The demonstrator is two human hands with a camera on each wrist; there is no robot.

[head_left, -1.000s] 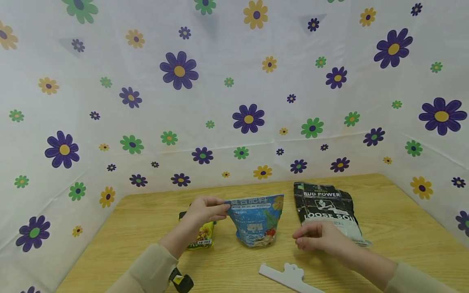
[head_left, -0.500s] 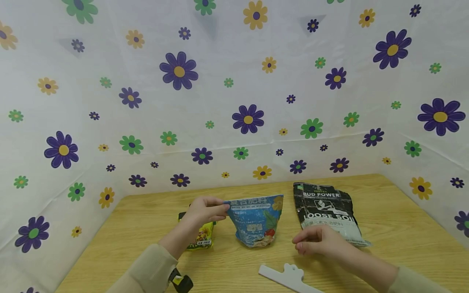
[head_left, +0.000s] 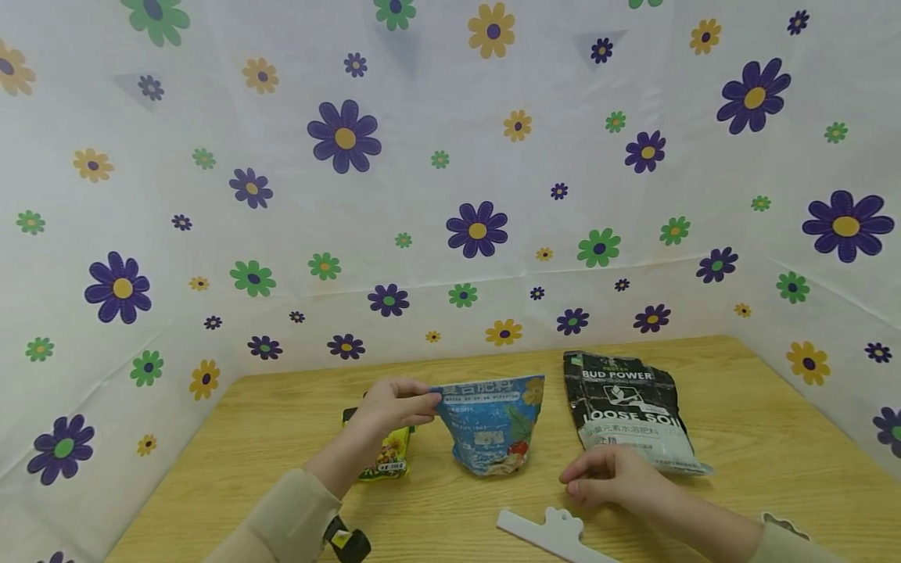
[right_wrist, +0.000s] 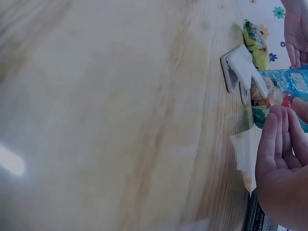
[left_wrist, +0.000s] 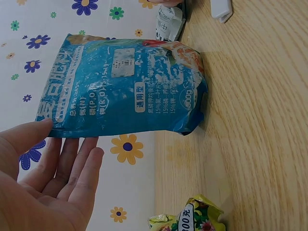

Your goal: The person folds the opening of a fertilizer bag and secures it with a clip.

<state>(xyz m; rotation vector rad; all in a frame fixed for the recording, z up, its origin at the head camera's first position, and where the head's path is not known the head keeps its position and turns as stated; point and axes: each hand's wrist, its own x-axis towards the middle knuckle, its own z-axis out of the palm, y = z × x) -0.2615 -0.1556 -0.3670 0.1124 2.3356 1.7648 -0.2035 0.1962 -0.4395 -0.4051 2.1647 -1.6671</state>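
Note:
A blue fertilizer bag (head_left: 493,434) stands upright on the table, its front printed with vegetables. My left hand (head_left: 397,407) pinches the bag's upper left corner between thumb and fingers; the left wrist view shows the thumb (left_wrist: 29,137) on the front face. My right hand (head_left: 612,477) hovers in front of a black and white "Loose Soil" bag (head_left: 626,399), its fingers loosely bent and holding nothing. Nearer me lies a white clip (head_left: 552,532) with a scalloped tab, partly cut off by the frame. In the right wrist view the clip (right_wrist: 240,65) appears beyond the fingertips.
A small yellow flowered packet (head_left: 394,453) stands behind my left forearm, partly hidden. Part of a white scalloped edge (head_left: 784,524) shows beside my right sleeve. Flower-printed cloth (head_left: 415,188) encloses the wooden table (head_left: 267,438) at the back and sides.
My right hand has shifted slightly downward in the view, uncovering more of the soil bag's print. A white scalloped edge now shows beside the right sleeve. The left hand keeps its pinch.

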